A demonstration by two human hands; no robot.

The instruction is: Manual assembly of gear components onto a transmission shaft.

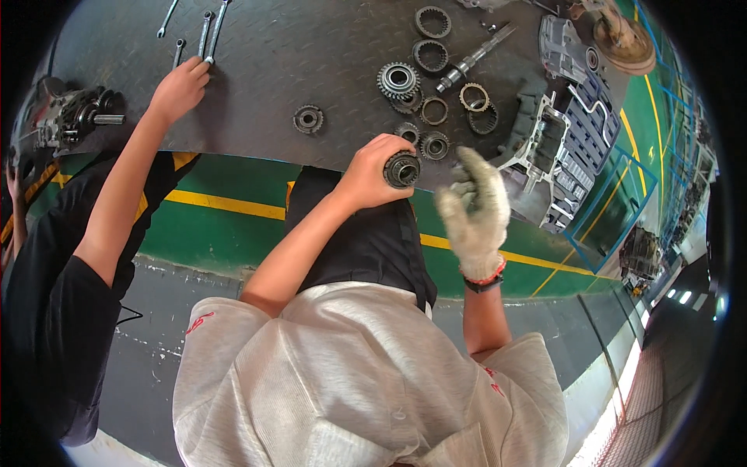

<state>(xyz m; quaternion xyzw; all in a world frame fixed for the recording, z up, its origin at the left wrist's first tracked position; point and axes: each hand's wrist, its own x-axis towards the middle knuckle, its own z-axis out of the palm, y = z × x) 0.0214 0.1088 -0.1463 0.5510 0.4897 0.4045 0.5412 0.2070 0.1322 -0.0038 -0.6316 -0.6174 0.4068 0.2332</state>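
My bare left hand (369, 173) is closed around a dark steel gear (402, 170) at the table's near edge, its toothed end and central bore facing up. To its right, my right hand (476, 206), in an off-white work glove, is raised with nothing in it. Its thumb and fingers are apart, some of them bent. Just beyond the hands, a small gear (434, 145) lies on the table. Farther off are a larger bright gear (398, 79), a brass-coloured synchronizer ring (474, 97) and a long splined shaft (476, 58).
A co-worker's hand (180, 89) touches the wrenches (208, 35) at the far left. A gearbox part with a shaft (74, 117) stands at the left edge. One gear (308, 119) lies alone on the dark table (264, 86). An open gearbox housing (545, 132) is at right.
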